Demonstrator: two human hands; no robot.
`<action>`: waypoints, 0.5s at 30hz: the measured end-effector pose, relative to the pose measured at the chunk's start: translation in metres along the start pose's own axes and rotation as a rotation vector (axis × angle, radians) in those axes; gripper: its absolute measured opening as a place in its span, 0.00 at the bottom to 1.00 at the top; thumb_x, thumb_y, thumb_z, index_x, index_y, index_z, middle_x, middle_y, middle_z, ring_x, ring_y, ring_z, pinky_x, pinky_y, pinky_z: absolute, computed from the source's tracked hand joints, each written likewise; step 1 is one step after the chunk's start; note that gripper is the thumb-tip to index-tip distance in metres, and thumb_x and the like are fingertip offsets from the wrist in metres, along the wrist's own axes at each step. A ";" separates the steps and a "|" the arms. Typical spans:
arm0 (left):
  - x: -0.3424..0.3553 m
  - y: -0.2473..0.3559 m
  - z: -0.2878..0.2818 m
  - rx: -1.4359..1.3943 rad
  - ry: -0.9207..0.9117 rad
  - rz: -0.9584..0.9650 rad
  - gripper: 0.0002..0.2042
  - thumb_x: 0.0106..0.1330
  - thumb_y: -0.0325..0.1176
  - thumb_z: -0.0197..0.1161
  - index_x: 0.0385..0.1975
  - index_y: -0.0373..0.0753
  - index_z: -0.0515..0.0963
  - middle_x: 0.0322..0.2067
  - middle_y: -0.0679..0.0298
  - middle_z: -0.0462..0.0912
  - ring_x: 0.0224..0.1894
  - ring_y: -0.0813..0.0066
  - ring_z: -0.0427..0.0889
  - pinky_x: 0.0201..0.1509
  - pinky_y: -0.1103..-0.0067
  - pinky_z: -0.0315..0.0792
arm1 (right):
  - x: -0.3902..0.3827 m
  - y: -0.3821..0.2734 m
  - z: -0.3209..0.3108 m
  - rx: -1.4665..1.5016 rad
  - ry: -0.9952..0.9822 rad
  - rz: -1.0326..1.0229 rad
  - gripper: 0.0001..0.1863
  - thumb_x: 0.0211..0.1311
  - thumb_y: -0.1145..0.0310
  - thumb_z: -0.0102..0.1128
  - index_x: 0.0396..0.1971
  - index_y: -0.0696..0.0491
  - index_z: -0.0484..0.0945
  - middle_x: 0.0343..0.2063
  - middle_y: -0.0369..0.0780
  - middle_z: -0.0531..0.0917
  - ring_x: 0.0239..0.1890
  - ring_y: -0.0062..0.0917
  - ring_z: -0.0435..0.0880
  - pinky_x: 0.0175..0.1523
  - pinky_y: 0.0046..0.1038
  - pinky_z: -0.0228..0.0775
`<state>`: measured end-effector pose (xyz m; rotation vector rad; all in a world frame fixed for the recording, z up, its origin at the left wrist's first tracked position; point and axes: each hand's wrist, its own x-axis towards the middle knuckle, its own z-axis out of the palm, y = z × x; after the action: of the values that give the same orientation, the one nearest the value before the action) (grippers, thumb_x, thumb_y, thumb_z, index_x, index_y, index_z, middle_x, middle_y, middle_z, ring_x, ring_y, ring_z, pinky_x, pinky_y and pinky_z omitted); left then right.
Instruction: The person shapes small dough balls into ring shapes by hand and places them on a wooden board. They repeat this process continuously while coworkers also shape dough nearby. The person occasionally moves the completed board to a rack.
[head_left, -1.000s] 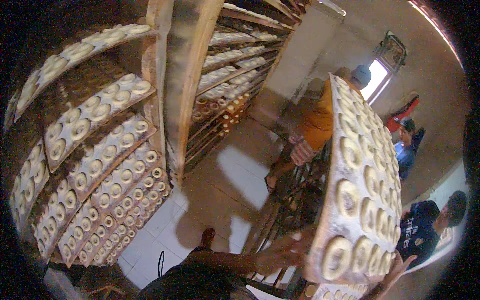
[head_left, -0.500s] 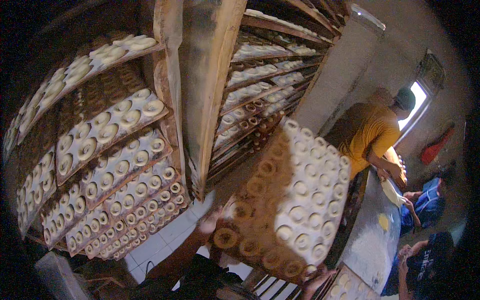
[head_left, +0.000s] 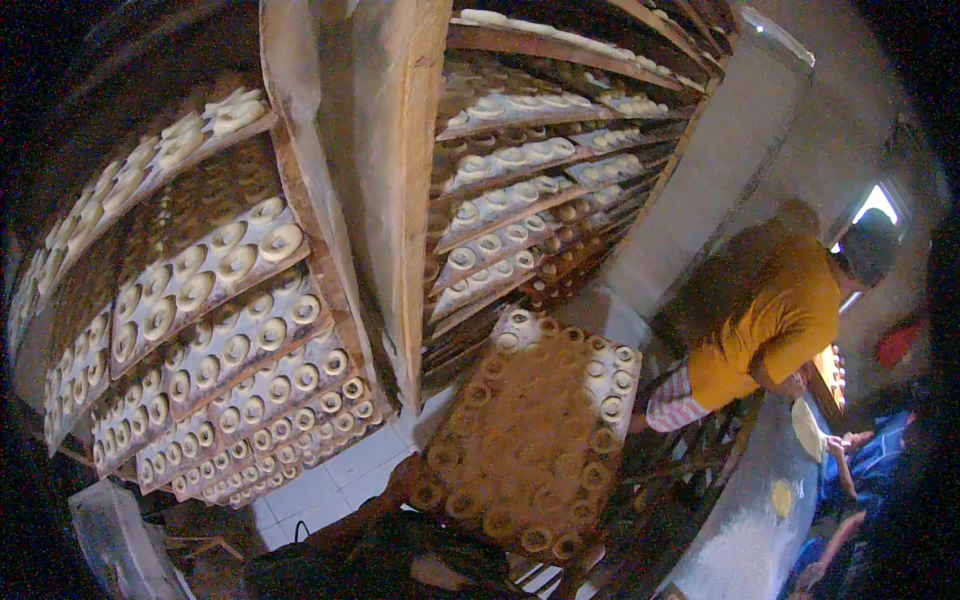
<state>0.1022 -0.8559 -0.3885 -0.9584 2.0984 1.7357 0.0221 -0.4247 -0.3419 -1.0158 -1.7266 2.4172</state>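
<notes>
While you face the wooden rack (head_left: pixel 390 180) | your left hand (head_left: pixel 412 478) grips the tray of dough rings (head_left: pixel 535 430) at its near-left edge | right hand's grip hidden under tray

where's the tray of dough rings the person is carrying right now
In the head view the tray of dough rings sits low and centre-right, just below the right-hand wooden rack, with a co-worker in an orange shirt to its right.

Bare forearm, dark clothing below

Tray of dough rings (head_left: pixel 535 430) before wooden racks (head_left: pixel 400 180)
</notes>
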 end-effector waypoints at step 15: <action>0.035 0.017 0.146 -0.386 0.337 -0.244 0.29 0.70 0.46 0.57 0.65 0.34 0.62 0.61 0.51 0.72 0.59 0.56 0.75 0.66 0.59 0.66 | 0.238 -0.106 0.166 -0.280 -0.445 0.120 0.29 0.70 0.39 0.42 0.31 0.51 0.78 0.24 0.34 0.78 0.26 0.25 0.74 0.34 0.28 0.69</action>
<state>0.0347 -0.7286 -0.4330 -1.6413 1.7476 1.9955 -0.2863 -0.4380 -0.3391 -0.6396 -2.2525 2.6878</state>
